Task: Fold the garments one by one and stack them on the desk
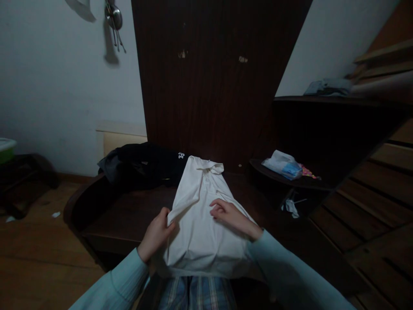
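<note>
A white collared shirt (201,232) lies spread over the dark wooden bench, its collar at the far end and its hem close to my lap. One sleeve is folded inward along the left side. My left hand (158,232) pinches the shirt's left edge between thumb and fingers. Over the middle right of the shirt is my right hand (230,215), palm down with loosely bent fingers and no cloth visibly gripped. Whether its fingertips touch the fabric is hard to see.
Dark clothing (145,163) is heaped at the back left of the bench (129,211). On the right, a corner shelf (309,184) holds a white and blue plastic packet (284,165). A tall dark panel (209,94) stands behind the bench. A green tub (6,150) sits far left.
</note>
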`<state>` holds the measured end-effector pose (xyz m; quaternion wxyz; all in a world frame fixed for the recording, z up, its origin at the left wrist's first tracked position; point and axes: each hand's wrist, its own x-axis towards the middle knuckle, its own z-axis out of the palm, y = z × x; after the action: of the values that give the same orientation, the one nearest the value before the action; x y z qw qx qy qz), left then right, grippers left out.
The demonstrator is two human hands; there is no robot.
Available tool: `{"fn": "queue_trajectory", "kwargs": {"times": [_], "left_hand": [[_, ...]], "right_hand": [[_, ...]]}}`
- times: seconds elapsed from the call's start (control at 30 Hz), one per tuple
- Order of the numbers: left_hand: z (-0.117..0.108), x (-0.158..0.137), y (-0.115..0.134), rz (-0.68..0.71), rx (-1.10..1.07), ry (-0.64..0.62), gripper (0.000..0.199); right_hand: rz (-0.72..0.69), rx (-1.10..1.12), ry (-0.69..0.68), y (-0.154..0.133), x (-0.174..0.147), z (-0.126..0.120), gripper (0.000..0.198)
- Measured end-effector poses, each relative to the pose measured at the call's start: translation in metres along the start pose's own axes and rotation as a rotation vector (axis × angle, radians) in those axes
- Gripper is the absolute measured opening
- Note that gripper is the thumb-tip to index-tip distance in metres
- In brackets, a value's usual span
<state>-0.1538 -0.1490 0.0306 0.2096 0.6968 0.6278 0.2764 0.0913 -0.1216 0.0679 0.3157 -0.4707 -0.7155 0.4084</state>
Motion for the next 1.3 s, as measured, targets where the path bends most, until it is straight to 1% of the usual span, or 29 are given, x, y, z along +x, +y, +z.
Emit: {"fn": "queue_trajectory", "kwargs": {"times": [0.1, 0.17, 0.2, 0.27, 0.33, 0.4, 0.43, 0.5, 0.57, 0.63, 0.77, 0.87, 0.93, 0.97, 1.0, 1.07, 1.1, 1.13, 1.2, 1.3], "left_hand": [[0.001, 0.001, 0.002, 0.049, -0.221, 0.005, 0.017], [-0.001, 0.002, 0.004, 0.076, -0.284, -0.023, 0.018], [-0.001, 0.002, 0.005, 0.083, -0.29, -0.041, 0.018], [-0.001, 0.003, 0.006, 0.091, -0.289, -0.065, 0.018], [0.002, 0.003, 0.004, 0.083, -0.32, -0.065, 0.014], [0.005, 0.002, 0.001, 0.049, -0.412, -0.09, 0.012], [0.006, 0.002, -0.001, 0.025, -0.474, -0.131, 0.014], [0.005, 0.0, -0.007, -0.016, -0.617, -0.264, 0.022], [0.001, -0.004, -0.014, -0.033, -0.751, -0.4, 0.028], [-0.007, -0.008, -0.019, -0.041, -0.853, -0.49, 0.031], [-0.023, -0.016, -0.026, -0.081, -0.984, -0.588, 0.028], [-0.03, -0.019, -0.032, -0.206, -1.065, -0.61, 0.031], [-0.031, -0.02, -0.038, -0.295, -1.057, -0.61, 0.034], [-0.03, -0.02, -0.041, -0.31, -1.034, -0.639, 0.036], [-0.029, -0.02, -0.044, -0.3, -1.009, -0.689, 0.038], [-0.027, -0.019, -0.049, -0.225, -0.972, -0.813, 0.044], [-0.027, -0.019, -0.049, -0.18, -0.951, -0.855, 0.046], [-0.027, -0.019, -0.048, -0.138, -0.921, -0.867, 0.047], [-0.028, -0.019, -0.041, -0.068, -0.813, -0.817, 0.042], [-0.032, -0.026, -0.026, 0.026, -0.531, -0.64, 0.026]], "right_hand": [[0.046, 0.215, -0.068, 0.011, 0.036, 0.035, 0.03], [0.045, 0.291, -0.096, 0.025, 0.053, 0.053, 0.038], [0.026, 0.303, -0.095, 0.031, 0.059, 0.06, 0.037], [-0.036, 0.277, -0.067, 0.044, 0.065, 0.069, 0.027], [-0.078, 0.25, -0.03, 0.053, 0.067, 0.072, 0.015], [-0.07, 0.286, -0.015, 0.058, 0.067, 0.072, 0.01], [-0.054, 0.325, -0.01, 0.06, 0.067, 0.071, 0.009], [-0.026, 0.409, -0.001, 0.06, 0.068, 0.069, 0.011], [-0.014, 0.462, 0.012, 0.058, 0.069, 0.068, 0.012], [-0.001, 0.487, 0.017, 0.057, 0.07, 0.068, 0.012], [0.007, 0.497, 0.001, 0.057, 0.071, 0.07, 0.012], [-0.001, 0.501, -0.011, 0.059, 0.072, 0.07, 0.012], [-0.008, 0.504, -0.009, 0.059, 0.072, 0.07, 0.012], [-0.012, 0.506, -0.005, 0.059, 0.072, 0.069, 0.013], [-0.016, 0.508, 0.0, 0.059, 0.072, 0.069, 0.013], [-0.026, 0.512, 0.006, 0.059, 0.072, 0.069, 0.012], [-0.03, 0.513, 0.005, 0.059, 0.071, 0.069, 0.012], [-0.031, 0.514, 0.005, 0.059, 0.071, 0.069, 0.012], [-0.031, 0.515, 0.011, 0.06, 0.072, 0.069, 0.011], [-0.026, 0.52, 0.025, 0.059, 0.071, 0.069, 0.011]]}}
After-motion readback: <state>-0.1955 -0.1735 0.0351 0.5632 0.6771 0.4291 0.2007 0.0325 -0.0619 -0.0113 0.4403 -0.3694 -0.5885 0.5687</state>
